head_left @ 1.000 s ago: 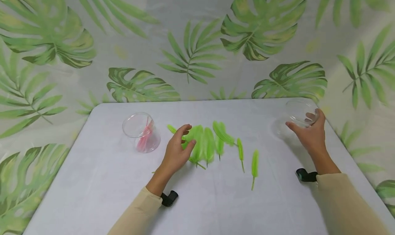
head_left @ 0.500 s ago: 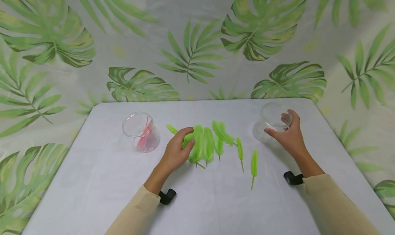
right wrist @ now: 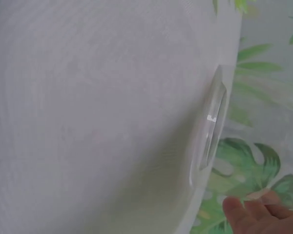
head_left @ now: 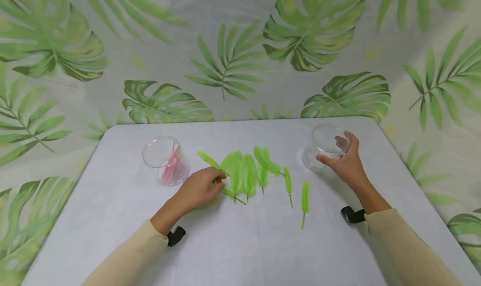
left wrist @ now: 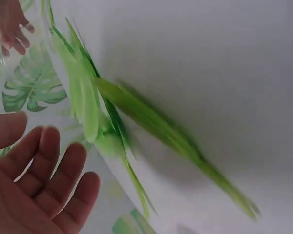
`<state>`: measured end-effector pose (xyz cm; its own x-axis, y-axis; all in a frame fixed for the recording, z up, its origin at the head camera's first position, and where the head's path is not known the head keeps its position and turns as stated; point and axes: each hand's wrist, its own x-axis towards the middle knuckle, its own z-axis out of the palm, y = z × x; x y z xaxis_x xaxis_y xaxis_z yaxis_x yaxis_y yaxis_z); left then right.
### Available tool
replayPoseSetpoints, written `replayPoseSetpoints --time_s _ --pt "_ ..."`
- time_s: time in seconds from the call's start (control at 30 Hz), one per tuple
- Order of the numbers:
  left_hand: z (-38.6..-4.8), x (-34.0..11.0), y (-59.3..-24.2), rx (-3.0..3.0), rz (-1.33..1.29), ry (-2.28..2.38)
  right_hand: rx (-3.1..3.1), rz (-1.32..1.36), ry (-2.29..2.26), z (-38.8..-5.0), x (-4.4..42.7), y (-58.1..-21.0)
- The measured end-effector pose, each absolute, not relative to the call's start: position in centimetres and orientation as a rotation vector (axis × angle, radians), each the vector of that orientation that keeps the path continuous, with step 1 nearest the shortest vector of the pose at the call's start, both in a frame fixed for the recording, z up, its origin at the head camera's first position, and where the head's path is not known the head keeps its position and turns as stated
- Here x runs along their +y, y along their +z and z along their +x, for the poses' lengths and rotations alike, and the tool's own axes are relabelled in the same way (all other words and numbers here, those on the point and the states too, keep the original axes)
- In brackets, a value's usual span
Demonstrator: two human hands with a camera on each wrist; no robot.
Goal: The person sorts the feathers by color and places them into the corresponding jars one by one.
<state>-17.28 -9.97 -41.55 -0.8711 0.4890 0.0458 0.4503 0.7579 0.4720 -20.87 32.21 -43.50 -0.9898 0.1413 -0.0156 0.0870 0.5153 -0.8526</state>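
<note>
Several bright green feathers (head_left: 249,174) lie in a loose row across the middle of the white table. My left hand (head_left: 197,189) hovers over their left end, fingers slightly bent. In the left wrist view nothing sits between the fingers of that hand (left wrist: 49,178), and one feather (left wrist: 156,126) lies apart from the cluster. On the right, my right hand (head_left: 347,163) grips a clear round jar (head_left: 319,146) by its right side, thumb in front and fingers behind. The jar (right wrist: 215,126) looks empty; its base appears on or close to the cloth.
Another clear jar (head_left: 154,156), holding thin pink feather-like pieces (head_left: 171,168), stands at the back left. Single green feathers lie right of the cluster, one (head_left: 305,198) nearest the right arm. A leaf-print sheet (head_left: 240,52) hangs behind the table (head_left: 240,248).
My right hand has carried the clear jar leftward, toward the feathers. My left hand has lowered and drawn a little to the left, its fingers now bent down over the feathers.
</note>
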Motion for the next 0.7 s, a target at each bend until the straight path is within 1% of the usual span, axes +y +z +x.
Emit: replayPoseSetpoints --time_s 0.17,0.3,0.5,0.7 --pt "-15.6 -12.8 -41.5 2.927 0.754 0.455 -2.714 -0.187 1.503 -20.7 32.0 -43.4" --pt "-13.9 -15.2 -41.6 2.955 0.716 0.322 -2.730 -0.181 1.496 -20.5 32.1 -43.3" --pt "-12.8 -17.7 -42.0 2.986 0.595 0.297 -2.731 -0.169 1.488 -20.6 32.2 -43.5" --pt "-12.7 -18.3 -42.9 2.930 0.548 0.317 -2.743 -0.166 1.452 -20.6 32.2 -43.7"
